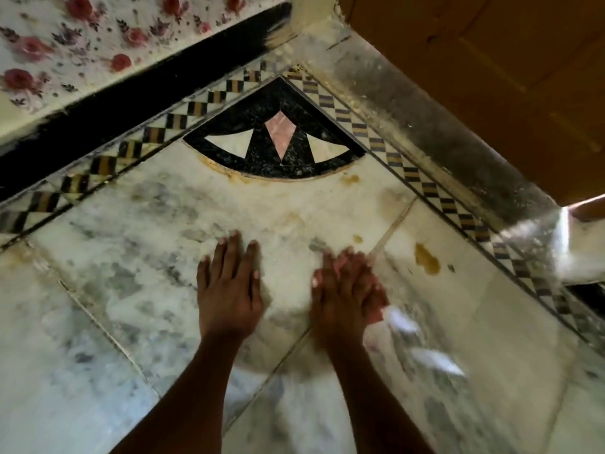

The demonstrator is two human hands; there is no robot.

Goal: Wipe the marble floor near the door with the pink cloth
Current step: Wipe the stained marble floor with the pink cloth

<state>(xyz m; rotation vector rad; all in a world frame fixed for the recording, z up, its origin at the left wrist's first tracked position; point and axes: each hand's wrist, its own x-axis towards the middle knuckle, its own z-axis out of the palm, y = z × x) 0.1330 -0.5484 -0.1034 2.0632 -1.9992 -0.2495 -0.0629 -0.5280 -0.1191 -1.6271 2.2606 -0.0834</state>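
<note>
Right hand (pixel 343 290) with fingers (pixel 352 262) clenched round the pink cloth (pixel 376 311), brown stain (pixel 427 258) on marble floor (pixel 131 290) just rightward; left hand (pixel 229 283) flat, released, farther off

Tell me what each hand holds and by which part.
The left hand holds nothing; it lies flat on the marble floor. The right hand presses a bunched pink cloth; blur hides which part.

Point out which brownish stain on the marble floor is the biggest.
The large yellow-brown stain, right of the right hand near the checkered border strip. The small amber spot and the faint smear below the black inlay are much smaller.
</note>
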